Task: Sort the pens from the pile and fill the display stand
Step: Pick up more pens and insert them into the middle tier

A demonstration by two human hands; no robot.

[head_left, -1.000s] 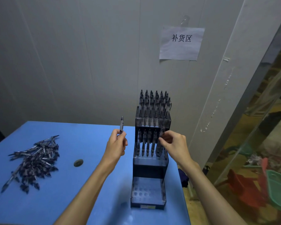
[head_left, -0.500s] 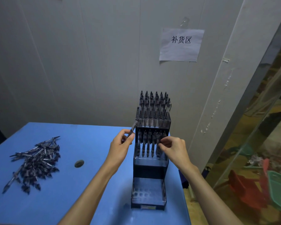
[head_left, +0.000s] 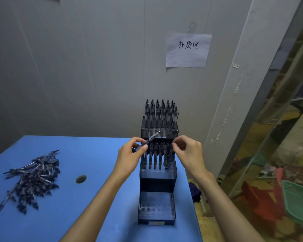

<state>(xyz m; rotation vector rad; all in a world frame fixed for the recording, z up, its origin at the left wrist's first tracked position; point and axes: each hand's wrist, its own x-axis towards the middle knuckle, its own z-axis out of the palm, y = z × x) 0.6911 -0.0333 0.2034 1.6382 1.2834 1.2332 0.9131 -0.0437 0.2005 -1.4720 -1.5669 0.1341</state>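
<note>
Nearest the camera, the lowest tier of the dark, translucent plastic three-tier display stand shows rows of bare holes, sitting on the blue tabletop toward its right edge. Two bare forearms reach up from the bottom, one either side of the stand.

At about nine o'clock from the stand, well apart from it, lies the loose pile of dark pens, a jumble pointing every way. Between pile and stand sits a small dark round disc flat on the tabletop.

Up at the middle tier, the left hand has a pinching grip on a single dark pen with a pale tip, thumb and fingertips closed round its lower barrel; the pen tilts toward one o'clock, its tip crossing in front of the top tier's front wall. The right hand is at the three o'clock end of the middle row, fingers curled, fingertips pinched at the top of the end pen there. The middle-tier row of upright pens stands between the two hands.

Farther back, the top-tier pens stand packed and upright. Behind, at twelve o'clock, a white paper sign with black characters hangs on the grey panelled wall.
</note>
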